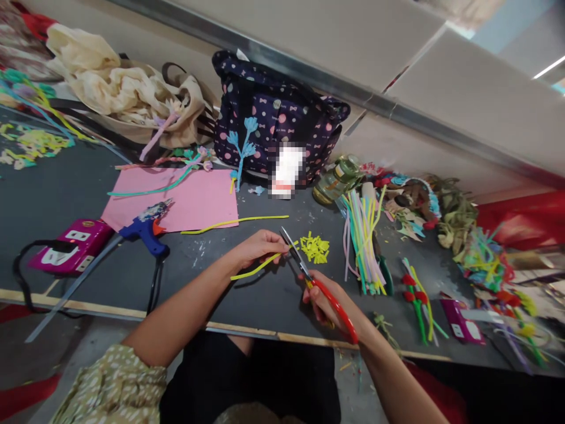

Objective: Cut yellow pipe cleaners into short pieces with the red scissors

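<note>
L hand (263,242) pinches yellow strip (255,271), R hand (339,292) grips scissors (344,318).
Beige bag (188,121) w/ cream cloth (103,85) in it; green jar (338,178), contents unclear.

Bare tabletop (265,315) lies nearest the person; beyond, the dotted bag (265,112) blocks passage.

"What is the left hand (267,245) holding?"
"A thin yellow fuzzy stem (255,272), its end at the blades of the red-handled metal scissors (336,308) in the right hand (325,294)."
"And beside the blades?"
"A pile of short yellow pieces (315,247)."
</note>
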`<state>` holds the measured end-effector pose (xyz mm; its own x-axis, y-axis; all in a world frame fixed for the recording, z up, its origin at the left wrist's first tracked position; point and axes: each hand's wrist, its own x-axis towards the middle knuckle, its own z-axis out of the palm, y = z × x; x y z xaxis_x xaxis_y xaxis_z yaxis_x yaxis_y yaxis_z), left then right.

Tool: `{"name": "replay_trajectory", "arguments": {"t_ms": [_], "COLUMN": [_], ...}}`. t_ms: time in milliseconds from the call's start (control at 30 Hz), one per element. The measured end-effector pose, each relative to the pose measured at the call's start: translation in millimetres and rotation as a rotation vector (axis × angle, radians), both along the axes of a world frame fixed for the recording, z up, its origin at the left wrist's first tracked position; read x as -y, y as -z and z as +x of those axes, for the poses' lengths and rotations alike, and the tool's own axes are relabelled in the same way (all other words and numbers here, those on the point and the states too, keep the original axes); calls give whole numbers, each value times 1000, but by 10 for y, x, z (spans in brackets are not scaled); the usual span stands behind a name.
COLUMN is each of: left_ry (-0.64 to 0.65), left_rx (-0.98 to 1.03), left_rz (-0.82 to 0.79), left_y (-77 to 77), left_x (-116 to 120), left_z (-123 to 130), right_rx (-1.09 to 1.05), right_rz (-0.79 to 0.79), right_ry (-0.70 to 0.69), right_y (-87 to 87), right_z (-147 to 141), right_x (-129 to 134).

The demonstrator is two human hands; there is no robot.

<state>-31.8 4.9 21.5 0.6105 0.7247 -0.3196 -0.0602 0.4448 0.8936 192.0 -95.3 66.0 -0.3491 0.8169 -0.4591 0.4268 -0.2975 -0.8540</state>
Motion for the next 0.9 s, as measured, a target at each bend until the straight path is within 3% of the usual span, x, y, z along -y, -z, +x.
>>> {"name": "replay_trajectory", "arguments": {"t_ms": [200,500,667,900], "left_ry": [6,38,95,74], "left_rx": [18,2,-96,-109], "left_rz": [0,67,121,81], "left_y": [70,61,53,82], "left_x": [7,3,-3,-33], "left_z": [33,41,29,25], "right_rx": [-9,33,-73,-155], "right_rz": [10,-50,-127,-202], "right_ry": [27,75,177,173], "right_y": [173,132,151,151], "right_z": [54,66,101,112], "right_x": [14,0,-61,-168]}}
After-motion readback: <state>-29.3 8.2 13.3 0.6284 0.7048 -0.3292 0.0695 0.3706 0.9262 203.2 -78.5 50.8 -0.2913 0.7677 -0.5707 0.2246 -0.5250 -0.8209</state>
